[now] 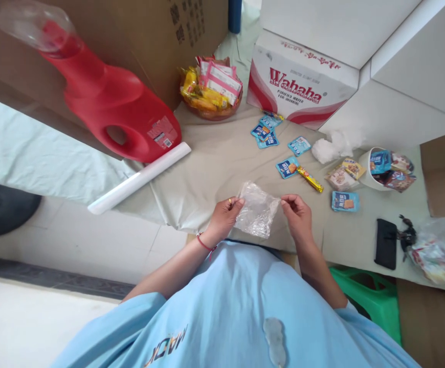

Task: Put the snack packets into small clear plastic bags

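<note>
A crinkled clear plastic bag (258, 210) is stretched between my two hands, just above the table's near edge. My left hand (225, 217) pinches its left side between thumb and fingers. At the upper right corner, my right hand (297, 214) holds it in a closed pinch. Past the bag lie a blue snack packet (287, 167) and a yellow wrapped stick (310, 179). Another blue packet (345, 201) rests to the right of my right hand.
Beyond are a basket of snacks (212, 108), a Wahaha carton (303, 82) and a white cup (369, 171) with packets. A red jug (118, 102) and a white roll (140, 179) sit left. On the right lie a black phone (385, 244) and a plastic bag of items (443, 250).
</note>
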Demonstrator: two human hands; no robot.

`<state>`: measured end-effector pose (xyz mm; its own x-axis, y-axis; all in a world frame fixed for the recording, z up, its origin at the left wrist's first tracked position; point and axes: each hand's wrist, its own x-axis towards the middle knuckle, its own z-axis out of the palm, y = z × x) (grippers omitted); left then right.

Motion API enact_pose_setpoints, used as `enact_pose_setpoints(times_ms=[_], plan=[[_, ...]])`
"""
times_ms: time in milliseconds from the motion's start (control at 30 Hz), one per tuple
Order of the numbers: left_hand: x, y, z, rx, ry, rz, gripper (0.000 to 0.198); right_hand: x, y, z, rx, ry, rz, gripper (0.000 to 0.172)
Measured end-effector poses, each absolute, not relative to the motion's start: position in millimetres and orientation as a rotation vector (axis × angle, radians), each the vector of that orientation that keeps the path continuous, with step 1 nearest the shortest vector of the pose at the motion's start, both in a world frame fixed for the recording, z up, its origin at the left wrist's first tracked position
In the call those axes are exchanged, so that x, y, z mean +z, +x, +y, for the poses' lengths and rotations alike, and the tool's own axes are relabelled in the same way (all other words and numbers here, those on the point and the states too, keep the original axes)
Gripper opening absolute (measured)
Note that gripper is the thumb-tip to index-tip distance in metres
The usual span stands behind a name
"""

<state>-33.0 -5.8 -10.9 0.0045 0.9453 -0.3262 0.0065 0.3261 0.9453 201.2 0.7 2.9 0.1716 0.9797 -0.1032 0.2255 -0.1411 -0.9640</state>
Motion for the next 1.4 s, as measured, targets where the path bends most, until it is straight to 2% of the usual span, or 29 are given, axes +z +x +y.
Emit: enact_pose_setpoints(times_ms=[100,200,333,433,567,667,1100,1300,1400], plan=[[-9.5,-29.7,-7.3,0.915,1.072,1.341,0.057,12.0,190.1,-5.6,0.989,-1.487,-1.324,0.023],[-9.6,-25.0,-9.5,0.881,1.188,1.307,0.057,14.2,177.4,-2.9,1.079,-1.401,-1.451,0.035],[-8.8,-25.5,-10.4,0.884,1.320,1.268,0.053,10.5,168.6,8.0,1.021,-1.318,-1.632,0.015],[-6.7,-29.2,-7.8,0.951,1.309,1.241,0.058,8.1,166.9,12.0,0.971,-1.252,-1.720,0.014],[-7.0,-28.8,-3.9,0.974,1.202,1.263,0.040,5.2,165.5,11.2,0.982,-1.182,-1.810,0.019],[-10.2,-24.8,-2.5,0.983,1.003,1.238,0.034,3.4,166.0,9.5,0.957,-1.177,-1.790,0.020],[-20.5,-44.4,15.4,1.236,0.532,1.234,0.035,13.6,236.3,-12.5,0.807,-1.232,-1.611,0.016],[-17.4,-51.0,25.9,1.325,0.415,1.184,0.040,5.3,273.8,-32.9,0.723,-1.329,-1.665,0.022],[-16.2,-50.0,28.7,1.346,0.376,1.109,0.043,3.1,286.7,-39.4,0.838,-1.343,-1.819,0.020]])
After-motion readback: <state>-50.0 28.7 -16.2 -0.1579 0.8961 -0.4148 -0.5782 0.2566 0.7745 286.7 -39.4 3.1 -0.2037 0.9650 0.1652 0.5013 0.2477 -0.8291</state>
